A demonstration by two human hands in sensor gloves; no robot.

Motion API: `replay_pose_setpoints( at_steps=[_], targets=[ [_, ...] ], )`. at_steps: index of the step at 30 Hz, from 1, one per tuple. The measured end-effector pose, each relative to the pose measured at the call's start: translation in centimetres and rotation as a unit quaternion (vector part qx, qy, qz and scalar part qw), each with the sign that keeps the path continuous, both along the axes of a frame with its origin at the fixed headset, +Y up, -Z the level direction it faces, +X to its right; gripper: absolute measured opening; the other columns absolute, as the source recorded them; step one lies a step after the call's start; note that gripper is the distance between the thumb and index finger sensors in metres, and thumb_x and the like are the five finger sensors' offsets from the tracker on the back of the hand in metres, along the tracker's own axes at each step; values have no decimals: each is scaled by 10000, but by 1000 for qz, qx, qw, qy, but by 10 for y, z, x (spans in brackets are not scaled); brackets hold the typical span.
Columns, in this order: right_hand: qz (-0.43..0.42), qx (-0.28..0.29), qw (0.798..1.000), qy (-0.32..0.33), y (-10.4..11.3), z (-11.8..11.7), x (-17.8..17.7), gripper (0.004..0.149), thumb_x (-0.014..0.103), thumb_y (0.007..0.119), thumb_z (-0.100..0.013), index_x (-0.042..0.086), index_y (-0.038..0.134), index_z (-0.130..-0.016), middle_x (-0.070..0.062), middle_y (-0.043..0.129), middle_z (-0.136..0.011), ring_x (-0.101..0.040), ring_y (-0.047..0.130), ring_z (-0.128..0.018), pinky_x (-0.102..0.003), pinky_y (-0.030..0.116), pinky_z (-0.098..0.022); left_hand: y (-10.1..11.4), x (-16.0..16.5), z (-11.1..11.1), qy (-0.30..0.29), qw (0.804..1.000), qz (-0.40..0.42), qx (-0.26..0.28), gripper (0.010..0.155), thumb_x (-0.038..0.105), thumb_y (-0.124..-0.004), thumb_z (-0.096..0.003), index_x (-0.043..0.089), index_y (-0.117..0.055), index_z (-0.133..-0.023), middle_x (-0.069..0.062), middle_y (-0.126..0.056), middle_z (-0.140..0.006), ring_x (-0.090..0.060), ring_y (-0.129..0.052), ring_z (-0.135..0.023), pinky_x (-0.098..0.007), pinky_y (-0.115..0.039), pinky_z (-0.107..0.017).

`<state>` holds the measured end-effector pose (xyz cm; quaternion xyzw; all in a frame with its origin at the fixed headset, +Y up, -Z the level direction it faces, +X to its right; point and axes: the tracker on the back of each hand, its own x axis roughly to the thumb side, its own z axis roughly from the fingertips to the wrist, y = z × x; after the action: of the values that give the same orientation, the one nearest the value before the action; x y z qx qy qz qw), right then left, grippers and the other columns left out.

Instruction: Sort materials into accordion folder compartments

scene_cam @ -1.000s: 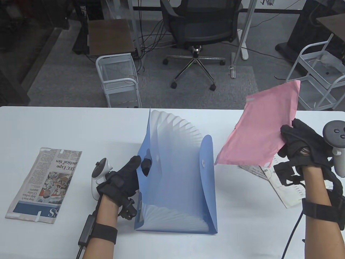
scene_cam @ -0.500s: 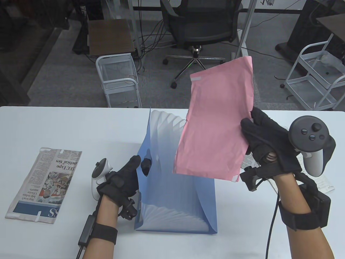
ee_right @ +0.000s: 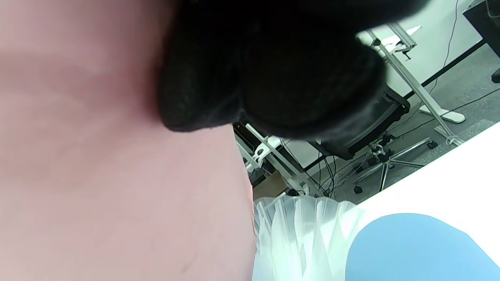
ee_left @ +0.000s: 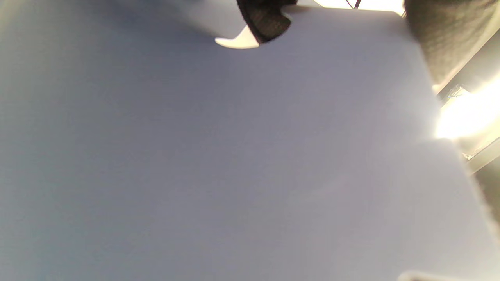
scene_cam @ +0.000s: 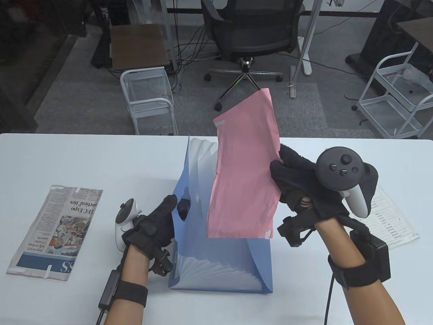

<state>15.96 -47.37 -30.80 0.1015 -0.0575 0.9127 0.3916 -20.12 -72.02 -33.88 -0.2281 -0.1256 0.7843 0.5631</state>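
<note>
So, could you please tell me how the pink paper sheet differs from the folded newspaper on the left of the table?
The pink paper sheet is plain, with no print showing; the folded newspaper carries text and a photo. The pink sheet is held up, roughly upright, over the blue accordion folder, gripped at its edge by the right hand; the newspaper lies flat on the white table, untouched. Both are roughly rectangular paper items.

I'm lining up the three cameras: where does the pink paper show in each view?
Table view: pink paper at centre, pinched by the right hand above the blue accordion folder.
Left wrist view: not in it.
Right wrist view: fills the left half.
Shared landmark: the folder's white pleats.
</note>
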Motion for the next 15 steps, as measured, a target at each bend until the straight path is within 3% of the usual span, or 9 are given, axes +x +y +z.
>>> replay_pose_setpoints(
  at_steps=[15],
  targets=[
    [27, -64, 997, 40, -5, 3, -20, 523, 326, 773, -594, 10, 655, -994, 40, 1038, -411, -241, 1044, -199, -283, 868, -52, 0, 0, 1, 3, 1000, 4, -1, 805, 760, -720, -582, 103, -598, -1032, -351, -15, -1192, -651, -34, -993, -768, -281, -606]
  ],
)
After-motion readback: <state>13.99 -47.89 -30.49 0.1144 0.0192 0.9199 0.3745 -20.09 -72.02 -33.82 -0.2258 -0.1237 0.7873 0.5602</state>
